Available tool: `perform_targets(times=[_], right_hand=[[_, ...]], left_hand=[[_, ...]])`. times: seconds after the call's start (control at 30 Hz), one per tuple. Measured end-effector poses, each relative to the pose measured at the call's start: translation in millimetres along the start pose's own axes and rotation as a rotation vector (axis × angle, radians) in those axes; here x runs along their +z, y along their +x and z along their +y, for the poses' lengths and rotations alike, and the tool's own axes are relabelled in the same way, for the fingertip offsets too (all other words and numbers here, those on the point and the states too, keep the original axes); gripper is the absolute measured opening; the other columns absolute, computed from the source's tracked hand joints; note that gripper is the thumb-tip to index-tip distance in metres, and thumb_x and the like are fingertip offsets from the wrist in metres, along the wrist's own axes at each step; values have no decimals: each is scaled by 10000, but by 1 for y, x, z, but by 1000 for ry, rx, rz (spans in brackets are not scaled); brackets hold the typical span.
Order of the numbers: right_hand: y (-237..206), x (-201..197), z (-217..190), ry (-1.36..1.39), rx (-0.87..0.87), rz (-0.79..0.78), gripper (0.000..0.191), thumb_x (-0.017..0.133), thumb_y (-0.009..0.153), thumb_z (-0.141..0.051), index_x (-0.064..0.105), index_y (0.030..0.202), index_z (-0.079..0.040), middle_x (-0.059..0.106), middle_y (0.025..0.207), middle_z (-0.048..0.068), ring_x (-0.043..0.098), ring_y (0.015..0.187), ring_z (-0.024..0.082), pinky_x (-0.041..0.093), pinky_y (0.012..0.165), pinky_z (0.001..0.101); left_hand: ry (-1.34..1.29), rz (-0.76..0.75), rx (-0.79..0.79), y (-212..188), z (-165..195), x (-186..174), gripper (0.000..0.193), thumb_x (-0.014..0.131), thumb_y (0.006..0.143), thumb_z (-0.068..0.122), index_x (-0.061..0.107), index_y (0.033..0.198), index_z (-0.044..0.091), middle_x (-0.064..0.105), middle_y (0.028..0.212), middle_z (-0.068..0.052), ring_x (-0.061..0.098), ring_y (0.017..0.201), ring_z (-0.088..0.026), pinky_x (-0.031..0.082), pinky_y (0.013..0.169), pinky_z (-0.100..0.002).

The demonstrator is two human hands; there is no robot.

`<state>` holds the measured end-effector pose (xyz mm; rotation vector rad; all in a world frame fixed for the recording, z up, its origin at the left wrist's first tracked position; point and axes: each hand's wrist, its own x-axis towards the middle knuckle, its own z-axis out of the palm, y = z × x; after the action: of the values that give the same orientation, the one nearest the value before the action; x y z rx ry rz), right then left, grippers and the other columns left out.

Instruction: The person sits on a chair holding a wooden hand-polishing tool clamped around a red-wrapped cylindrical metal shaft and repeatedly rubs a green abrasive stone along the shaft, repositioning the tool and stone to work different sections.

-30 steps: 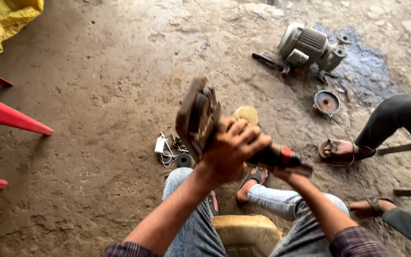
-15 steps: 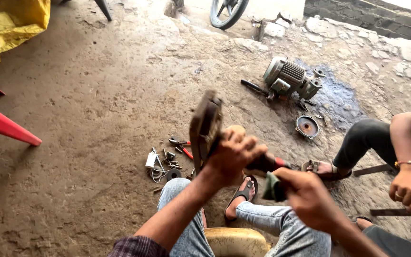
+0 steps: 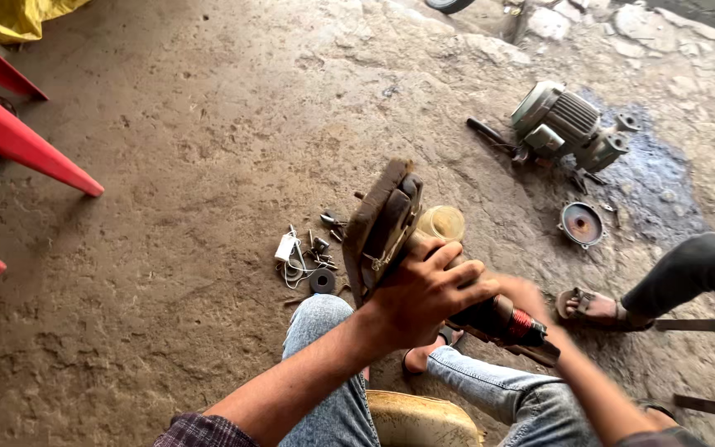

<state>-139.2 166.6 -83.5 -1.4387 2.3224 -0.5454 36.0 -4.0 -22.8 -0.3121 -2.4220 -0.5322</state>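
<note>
- Fingers (image 3: 448,257) of your left hand (image 3: 424,298) curl tight around the dark motor part (image 3: 490,319), clenched where its shaft meets the rusty end plate (image 3: 384,228).
- Your left forearm rises from the lower left, wrist bent, and holds the part above your knees (plate tilted edge-up, toward the floor).
- Your right hand (image 3: 527,294) is blurred behind the part's body, beside the red winding; whether it grips I cannot tell.
- Small tools and a washer (image 3: 321,281) lie on the dirt just beyond the plate.
- An electric motor (image 3: 560,124) lies well apart, upper right.
</note>
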Motion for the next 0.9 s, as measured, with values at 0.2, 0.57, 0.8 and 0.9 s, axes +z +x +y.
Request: perform_targets(times=[0.2,0.57,0.8,0.9], right_hand=[[-66,59,-63,-12,171,-78,251,627,754,-56,721,968,-147,740,824,169,697,830,408,536,700,511],[-38,-144,-64,-171,-169,222,277,584,756,22,738,932,-127,745,802,69,731,640,202,555,560,350],[-3,9,0,-344,136,117,360,641,796,-134,684,1141,-226,698,853,166,686,786,383,520,705,498],[-61,68,-26,-66,188,-44,355,643,776,-96,663,1118,-189,686,788,207,686,773,449,520,671,545]], left_hand=[[131,3,-80,17,-18,-4,620,738,646,141,658,1257,204,673,1175,-46,611,1206,-294,405,1098,-490],[52,-26,24,21,8,4,455,696,743,94,657,1187,2,667,1156,-120,619,1159,-300,459,1081,-421],[63,-10,64,14,-3,-10,599,707,571,114,667,1155,-14,673,1111,-139,625,1148,-330,458,1074,-458],[-7,-61,-80,27,-17,-18,659,719,539,102,659,1182,-34,674,1140,-153,612,1136,-351,457,992,-443]])
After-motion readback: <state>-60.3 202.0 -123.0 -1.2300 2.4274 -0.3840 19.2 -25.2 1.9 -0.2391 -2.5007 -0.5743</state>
